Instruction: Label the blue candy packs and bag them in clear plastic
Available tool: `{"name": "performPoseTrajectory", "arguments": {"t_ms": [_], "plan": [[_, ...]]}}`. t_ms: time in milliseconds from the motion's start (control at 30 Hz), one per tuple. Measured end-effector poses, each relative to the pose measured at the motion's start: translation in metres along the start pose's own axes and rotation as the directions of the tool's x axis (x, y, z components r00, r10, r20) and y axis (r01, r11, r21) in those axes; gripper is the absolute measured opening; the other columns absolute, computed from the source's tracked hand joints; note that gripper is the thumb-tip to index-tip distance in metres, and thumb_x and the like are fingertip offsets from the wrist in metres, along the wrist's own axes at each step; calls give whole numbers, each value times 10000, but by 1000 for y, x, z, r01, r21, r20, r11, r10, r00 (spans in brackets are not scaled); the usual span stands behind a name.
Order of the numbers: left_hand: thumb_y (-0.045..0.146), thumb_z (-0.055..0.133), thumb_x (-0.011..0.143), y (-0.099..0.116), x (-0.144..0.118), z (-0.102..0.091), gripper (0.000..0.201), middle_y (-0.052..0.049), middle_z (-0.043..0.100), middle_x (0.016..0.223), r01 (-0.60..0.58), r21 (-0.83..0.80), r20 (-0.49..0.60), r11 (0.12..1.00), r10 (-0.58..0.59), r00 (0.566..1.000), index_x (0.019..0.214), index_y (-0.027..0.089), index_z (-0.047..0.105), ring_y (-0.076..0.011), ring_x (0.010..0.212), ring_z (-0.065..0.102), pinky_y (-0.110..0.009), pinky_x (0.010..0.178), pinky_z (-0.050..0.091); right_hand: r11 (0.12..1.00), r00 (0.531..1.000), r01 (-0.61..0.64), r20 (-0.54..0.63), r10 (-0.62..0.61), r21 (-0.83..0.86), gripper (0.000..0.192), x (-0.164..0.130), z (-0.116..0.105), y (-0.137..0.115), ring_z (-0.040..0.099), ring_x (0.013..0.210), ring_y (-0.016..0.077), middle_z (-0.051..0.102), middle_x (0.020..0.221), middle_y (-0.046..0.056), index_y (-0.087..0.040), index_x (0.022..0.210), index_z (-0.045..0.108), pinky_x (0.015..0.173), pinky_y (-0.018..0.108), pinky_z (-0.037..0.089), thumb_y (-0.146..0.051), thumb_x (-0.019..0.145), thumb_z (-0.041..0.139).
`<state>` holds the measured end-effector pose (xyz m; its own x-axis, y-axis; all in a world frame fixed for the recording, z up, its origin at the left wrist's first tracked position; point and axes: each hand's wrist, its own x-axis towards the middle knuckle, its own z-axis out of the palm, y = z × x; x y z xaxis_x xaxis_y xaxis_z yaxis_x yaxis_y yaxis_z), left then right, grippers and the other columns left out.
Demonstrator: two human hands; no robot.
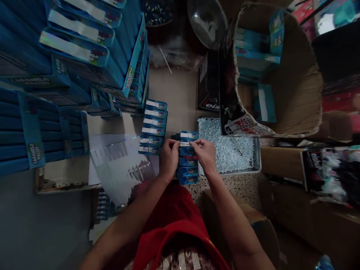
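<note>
Both hands over column of small glossy blue packs (187, 161) on floor. Left hand (169, 157) curled at column's left edge, grip touching top packs. Right hand (206, 153) pinching white paper strip (185, 143). Flat metal tray (257, 165) of pale granular bits just right. Second pack row (153, 127) left.

The row of small flat packs (187, 157) under my hands is deep blue, the farthest ones crossed by a white strip. A second row of blue packs (153, 126) beside it shows the same white strips. The metal tray (257, 165) is silvery, filled with pale blue-white speckled pellets (225, 146). Tall stacked cartons (33, 123) are blue with turquoise flaps. The sheet of paper (118, 165) is white. My lap cloth (174, 221) is red. The big open cardboard box (298, 86) is brown.
</note>
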<state>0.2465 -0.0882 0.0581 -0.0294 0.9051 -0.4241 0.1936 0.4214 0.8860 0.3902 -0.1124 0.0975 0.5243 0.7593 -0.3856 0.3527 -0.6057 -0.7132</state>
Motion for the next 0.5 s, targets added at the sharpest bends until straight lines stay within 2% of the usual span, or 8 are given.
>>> {"name": "performPoseTrajectory", "arguments": {"t_ms": [133,367,433,500], "plan": [[362,646,923,-4,2,3,156,-10,688,855,-4,-8,3,1000,4,1000,870,215,643,-188,839,648,-307,792,485,1000,1000,10,-4,-10,-8,272,1,0,4,577,519,172,640,550,-10,-210,782,743,513,268,401,-474,830,696],[379,651,926,-10,2,7,165,-5,687,849,-7,1,-33,1000,7,999,866,226,641,-184,826,647,-300,773,489,997,1000,11,0,-11,-70,287,6,2,4,553,514,156,593,544,-35,-218,754,708,541,265,373,-494,826,691],[396,643,936,-13,0,11,168,-17,703,883,25,-37,-29,999,-26,999,914,229,653,-185,838,662,-301,775,503,994,998,-12,-58,6,-109,314,9,2,5,571,523,161,604,573,-38,-215,805,674,560,275,393,-518,775,750],[409,633,948,-17,0,16,198,-27,719,940,62,-105,-19,992,-65,998,1043,236,651,-187,864,686,-297,771,522,992,990,-64,-128,50,-105,443,11,1,7,609,564,175,630,628,-35,-212,875,626,583,286,422,-538,669,845]]}}
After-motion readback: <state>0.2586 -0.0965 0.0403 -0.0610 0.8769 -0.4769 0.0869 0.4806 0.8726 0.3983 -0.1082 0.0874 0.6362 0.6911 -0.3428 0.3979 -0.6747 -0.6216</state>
